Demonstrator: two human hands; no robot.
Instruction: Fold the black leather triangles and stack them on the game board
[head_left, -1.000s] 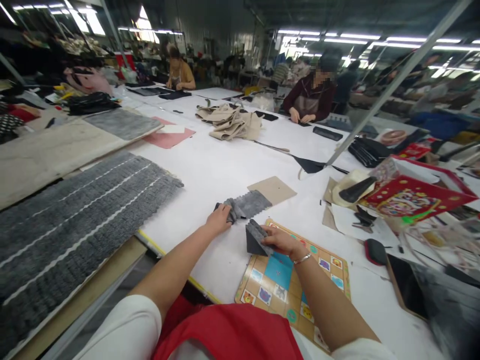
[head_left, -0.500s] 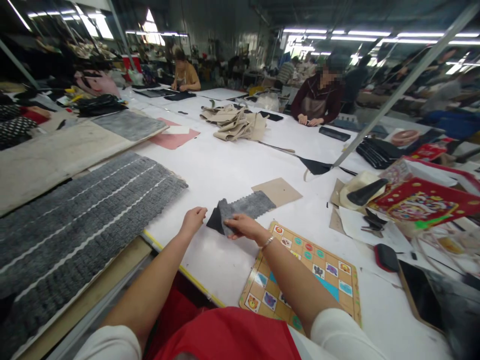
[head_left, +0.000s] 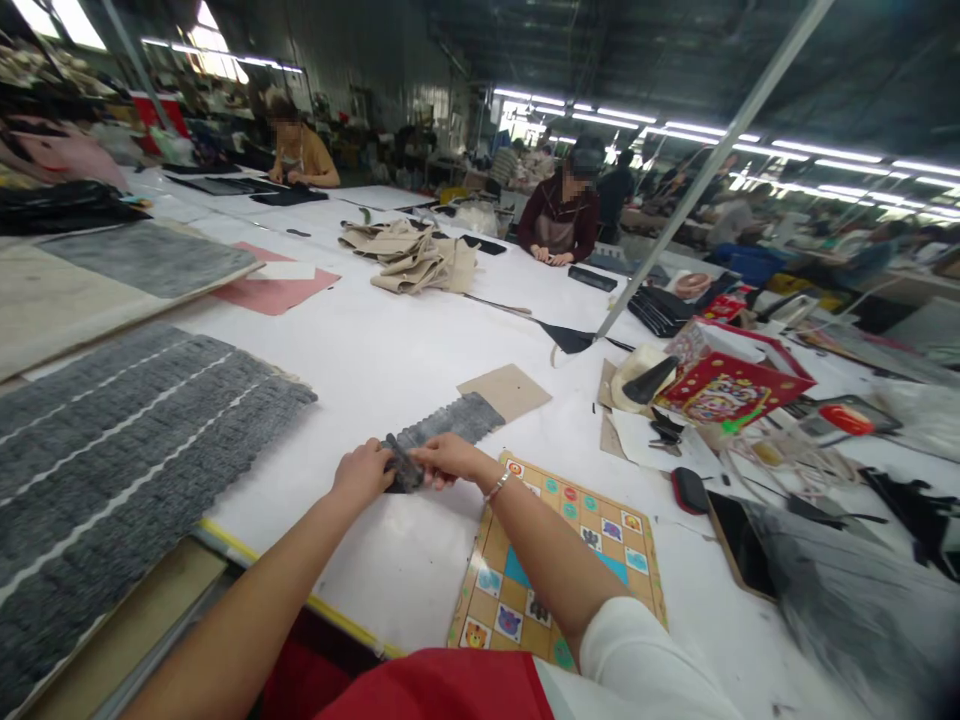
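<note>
On the white table, a small grey fabric piece (head_left: 406,468) with a dark underside is between my two hands. My left hand (head_left: 364,471) has its fingers curled onto the piece's left edge. From the other side my right hand (head_left: 451,458), with a bracelet at the wrist, pinches the same piece, its thumb and fingers partly hiding it. Just beyond lies a grey strip with a jagged edge (head_left: 469,415), which overlaps a tan card (head_left: 517,392). A patterned game board (head_left: 480,560) rests under my right forearm.
At left, a large stack of grey ribbed pieces (head_left: 150,430) covers a board. Beige fabric (head_left: 420,262) is heaped mid-table. A slanted metal pole (head_left: 675,220) rises at right, near a red box (head_left: 739,375) and a phone (head_left: 741,545). Two people work across the table.
My left hand has come right and taken the grey fabric piece's edge, where before it was apart from it. The view has turned to the right.
</note>
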